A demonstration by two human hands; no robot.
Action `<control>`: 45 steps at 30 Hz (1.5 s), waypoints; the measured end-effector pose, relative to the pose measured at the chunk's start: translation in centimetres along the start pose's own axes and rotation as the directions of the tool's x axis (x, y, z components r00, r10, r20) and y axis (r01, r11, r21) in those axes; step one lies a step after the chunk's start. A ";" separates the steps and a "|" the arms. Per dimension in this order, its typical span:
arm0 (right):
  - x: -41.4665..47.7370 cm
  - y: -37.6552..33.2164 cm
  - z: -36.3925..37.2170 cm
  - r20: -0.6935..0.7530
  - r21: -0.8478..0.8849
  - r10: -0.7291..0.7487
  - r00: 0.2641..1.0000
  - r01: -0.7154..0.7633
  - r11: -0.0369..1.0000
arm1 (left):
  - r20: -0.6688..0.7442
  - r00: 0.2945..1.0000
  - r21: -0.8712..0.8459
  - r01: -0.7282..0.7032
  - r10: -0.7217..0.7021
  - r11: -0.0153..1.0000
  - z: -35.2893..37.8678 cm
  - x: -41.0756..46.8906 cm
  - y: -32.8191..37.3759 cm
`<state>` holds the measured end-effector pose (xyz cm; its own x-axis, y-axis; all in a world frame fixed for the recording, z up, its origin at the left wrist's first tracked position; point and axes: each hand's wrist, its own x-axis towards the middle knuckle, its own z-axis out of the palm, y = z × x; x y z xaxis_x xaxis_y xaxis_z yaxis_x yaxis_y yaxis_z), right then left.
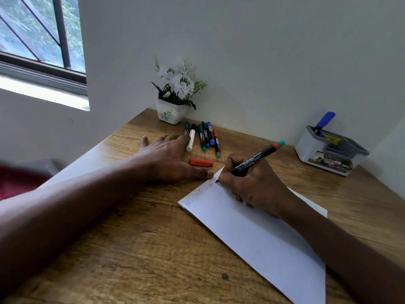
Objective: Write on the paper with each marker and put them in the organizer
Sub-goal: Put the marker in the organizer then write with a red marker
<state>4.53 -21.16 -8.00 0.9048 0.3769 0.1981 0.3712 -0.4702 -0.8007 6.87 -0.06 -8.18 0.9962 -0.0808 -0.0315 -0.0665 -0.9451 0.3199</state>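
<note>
Paper [263, 233] lies slanted on the wooden bench [153, 238], front right. There is faint blue writing along its upper edge, too pale to read. The right hand [256, 187] rests on the sheet with its fingers curled tight round a black marker [254, 160], tip down on the sheet near the far corner. The marker has a red band and a teal end, and the white print on its barrel is too small to read. A red cap [201, 162] lies on the bench just beyond that corner.

The left hand [168, 161] lies flat on the bench, fingers spread and holding nothing. Its thumb is by the sheet's corner and its fingertips are at the loose markers [206, 137], a capped bunch in green, white, black, blue and red lying side by side near the wall.

The organizer [328, 152], white with grey dividers, sits far right against the wall. A blue marker [324, 120] stands tilted in its back left slot; the other slots look bare. Its front label shows "OPE" and the rest is unclear. A yellow sticker inside is unreadable.

A white flower pot [171, 111] with a green mark and white flowers stands at the far edge of the bench. A window [39, 36] is at upper left.
</note>
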 end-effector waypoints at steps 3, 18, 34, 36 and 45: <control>0.0 0.1 0.1 -0.037 0.003 0.000 0.999 0.000 1.000 | -0.002 1.000 -0.001 -0.002 0.002 1.000 0.0 0.0 0.0; 0.3 0.9 0.1 -0.137 0.013 0.008 0.990 -0.006 1.000 | -0.003 1.000 0.005 0.006 -0.006 1.000 0.1 0.1 0.0; 0.5 0.6 -0.4 -0.003 -0.034 -0.016 1.000 0.016 0.999 | 0.014 1.000 0.006 0.009 -0.009 1.000 0.0 0.0 0.1; 0.5 0.8 -0.4 -0.029 -0.021 -0.001 1.000 0.000 1.000 | 0.015 1.000 0.010 0.008 -0.009 1.000 0.0 0.0 0.0; 0.6 0.8 -0.1 -0.064 -0.098 -0.012 0.998 0.006 0.995 | 0.014 1.000 0.017 0.007 -0.007 1.000 0.1 0.3 -0.1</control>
<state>5.39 -21.45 -8.46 0.9116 0.3311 0.2435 0.3953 -0.5440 -0.7401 7.13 -0.05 -8.30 0.9959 -0.0780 -0.0468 -0.0603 -0.9510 0.3032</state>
